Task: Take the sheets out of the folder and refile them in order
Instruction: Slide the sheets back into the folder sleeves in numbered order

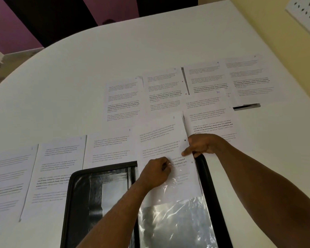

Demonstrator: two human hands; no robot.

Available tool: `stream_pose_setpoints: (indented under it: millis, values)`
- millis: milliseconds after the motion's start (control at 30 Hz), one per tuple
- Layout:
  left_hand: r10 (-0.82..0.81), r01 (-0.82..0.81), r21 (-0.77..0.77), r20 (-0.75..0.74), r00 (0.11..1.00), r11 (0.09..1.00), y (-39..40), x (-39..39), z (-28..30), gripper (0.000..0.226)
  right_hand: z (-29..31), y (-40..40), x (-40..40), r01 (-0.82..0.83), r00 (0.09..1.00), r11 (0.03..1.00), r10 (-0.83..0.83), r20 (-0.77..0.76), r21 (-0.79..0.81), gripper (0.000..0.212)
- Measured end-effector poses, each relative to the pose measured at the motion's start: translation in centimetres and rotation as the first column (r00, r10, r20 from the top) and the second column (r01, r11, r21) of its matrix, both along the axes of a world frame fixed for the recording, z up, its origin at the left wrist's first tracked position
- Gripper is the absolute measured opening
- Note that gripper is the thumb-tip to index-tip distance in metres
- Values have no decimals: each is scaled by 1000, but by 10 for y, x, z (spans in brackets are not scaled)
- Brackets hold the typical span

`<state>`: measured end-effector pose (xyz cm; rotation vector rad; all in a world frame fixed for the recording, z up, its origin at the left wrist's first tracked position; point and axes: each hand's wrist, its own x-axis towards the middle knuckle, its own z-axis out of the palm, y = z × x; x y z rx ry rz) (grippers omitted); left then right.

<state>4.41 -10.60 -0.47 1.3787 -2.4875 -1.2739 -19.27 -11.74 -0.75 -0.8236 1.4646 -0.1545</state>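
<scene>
The numbered sheet (161,140) sits half inside the clear sleeve (177,217) of the open black folder (211,203); left hand (155,173) pinches the sleeve mouth, right hand (201,145) pinches the sheet's edge. Best to hold the mouth wide and slide squarely, clear of other sheets (122,101) on the table (79,77)

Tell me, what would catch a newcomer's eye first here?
Probably the two hands at the bottom centre: the left hand pinches the mouth of a clear plastic sleeve in the open black folder, while the right hand grips the edge of a printed sheet that sits partway in that sleeve. Next come the many other printed pages spread in rows across the white table behind them.
</scene>
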Motion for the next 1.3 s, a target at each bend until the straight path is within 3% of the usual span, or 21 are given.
stream_pose_setpoints:
  millis: [233, 333, 433, 467, 600, 667, 767, 900, 1067, 1133, 1233, 1300]
  values:
    - [34, -33, 28, -14, 999, 999, 0, 1, -2, 11, 2, -1, 5, -229, 970, 973, 230, -85, 17, 42]
    - [33, -33, 15, -20, 999, 999, 1, 1, -3, 11, 3, -2, 10, -8, 998, 995, 2, -58, -103, 41]
    - [39, -38, 20, -20, 999, 999, 1, 1, -4, 13, -2, -5, 12, 178, 980, 960, -194, -54, -215, 25]
    - [43, -42, 27, -24, 999, 999, 1, 2, -4, 13, -2, -5, 12, 139, 983, 967, -161, -87, -214, 25]
    - [48, -48, 19, -23, 999, 999, 1, 3, -3, 13, 4, -5, 8, -245, 944, 969, 232, -234, -28, 34]
    - [41, -41, 16, -28, 999, 999, 1, 3, -4, 14, 4, -5, 11, -179, 964, 979, 156, -216, -94, 34]
    - [39, -38, 13, -28, 999, 999, 2, 4, -4, 14, 0, -3, 17, 88, 984, 960, -125, -126, -265, 35]
    - [41, -40, 10, -43, 998, 999, 1, 4, -4, 13, 6, -3, 9, -149, 975, 972, 114, -190, -181, 22]
    - [34, -34, -10, -59, 998, 999, 2, 4, -3, 13, 4, -6, 10, -362, 921, 931, 349, -172, -49, 49]
    - [27, -27, -9, -55, 998, 1000, 2, 4, -3, 14, 3, -7, 14, -307, 943, 948, 291, -163, -82, 50]
    - [23, -23, -9, -49, 999, 1000, 1, 4, -4, 14, 1, -6, 20, 19, 995, 956, -48, -92, -294, 36]
    - [20, -21, -13, -52, 998, 1000, 1, 5, -6, 14, -2, -7, 24, -21, 988, 904, -47, -148, -427, 23]
